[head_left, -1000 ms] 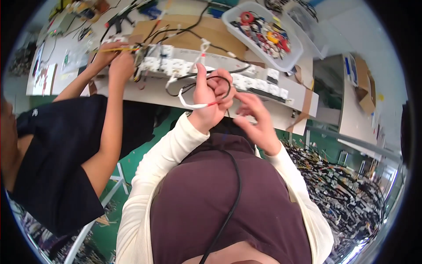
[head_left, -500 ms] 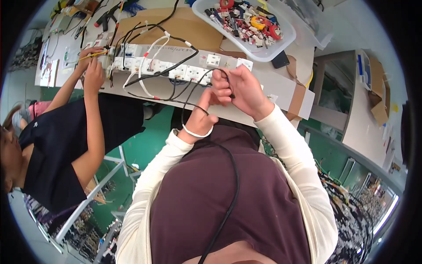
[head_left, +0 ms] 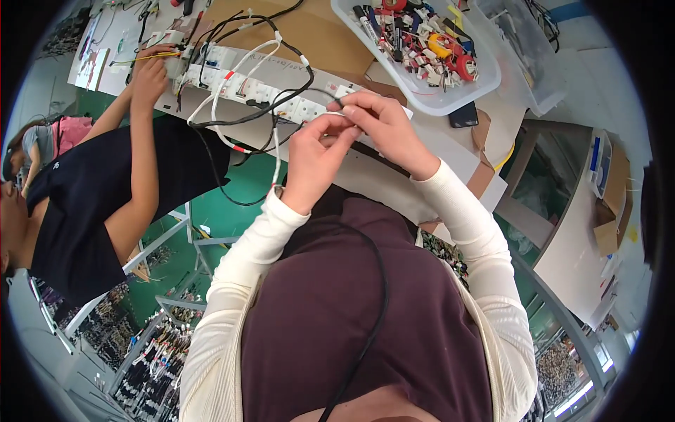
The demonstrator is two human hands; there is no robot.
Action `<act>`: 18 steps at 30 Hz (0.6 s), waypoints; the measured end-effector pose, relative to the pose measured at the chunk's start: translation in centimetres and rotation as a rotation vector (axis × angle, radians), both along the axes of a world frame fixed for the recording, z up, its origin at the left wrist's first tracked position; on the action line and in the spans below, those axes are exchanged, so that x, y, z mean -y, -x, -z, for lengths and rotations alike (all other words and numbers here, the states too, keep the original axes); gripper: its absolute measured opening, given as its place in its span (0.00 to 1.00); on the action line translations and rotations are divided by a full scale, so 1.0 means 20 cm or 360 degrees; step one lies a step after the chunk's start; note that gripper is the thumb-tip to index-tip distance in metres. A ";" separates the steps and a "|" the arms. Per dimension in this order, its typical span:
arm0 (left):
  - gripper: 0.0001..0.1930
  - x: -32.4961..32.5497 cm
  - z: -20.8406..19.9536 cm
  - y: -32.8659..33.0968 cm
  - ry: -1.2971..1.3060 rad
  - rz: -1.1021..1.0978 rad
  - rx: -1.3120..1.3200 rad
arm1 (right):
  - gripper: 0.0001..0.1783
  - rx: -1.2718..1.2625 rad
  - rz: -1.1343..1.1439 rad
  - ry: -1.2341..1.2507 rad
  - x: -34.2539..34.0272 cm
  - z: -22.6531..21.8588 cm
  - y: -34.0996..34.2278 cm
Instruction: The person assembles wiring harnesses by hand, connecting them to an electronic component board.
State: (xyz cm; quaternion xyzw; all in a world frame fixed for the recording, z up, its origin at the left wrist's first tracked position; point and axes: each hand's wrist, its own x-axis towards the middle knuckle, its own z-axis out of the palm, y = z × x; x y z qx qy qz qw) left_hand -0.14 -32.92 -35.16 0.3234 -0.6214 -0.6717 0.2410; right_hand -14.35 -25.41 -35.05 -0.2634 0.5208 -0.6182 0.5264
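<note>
In front of the table edge, my left hand [head_left: 318,156] and my right hand [head_left: 389,129] come together with fingertips pinched. A thin black cable [head_left: 309,89] runs from the wiring harness into my right fingers, which grip it. What my left fingertips pinch is too small to make out, beside the cable's end. The harness, with a black sleeved bundle [head_left: 307,73] and white sleeved branches [head_left: 222,90], lies across a row of white connector blocks [head_left: 307,111] on a board. A loop of its black and white wires hangs over the table's front edge.
A clear plastic bin [head_left: 422,107] of small connectors and tape rolls stands at the back right, with a black phone [head_left: 463,115] beside it. At left, a co-worker's hands [head_left: 148,77] handle a yellow wire at the same board. Brown cardboard [head_left: 330,42] lies behind.
My hands have drawn together, and the cable loop around my left wrist is gone. The white and black wires now hang left of my left hand. The whole view has shifted slightly.
</note>
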 end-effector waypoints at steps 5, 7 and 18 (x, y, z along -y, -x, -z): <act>0.06 0.03 0.04 -0.02 0.0368 0.0130 0.0313 | 0.12 -0.0972 -0.0193 0.0120 -0.07 0.01 0.08; 0.07 0.06 0.06 -0.02 0.0959 0.0107 0.0273 | 0.14 -0.1273 -0.0226 0.0188 -0.10 0.05 0.10; 0.10 0.15 0.23 0.11 0.1483 -0.0013 0.0169 | 0.11 -0.1639 0.0359 0.0104 0.08 0.18 0.15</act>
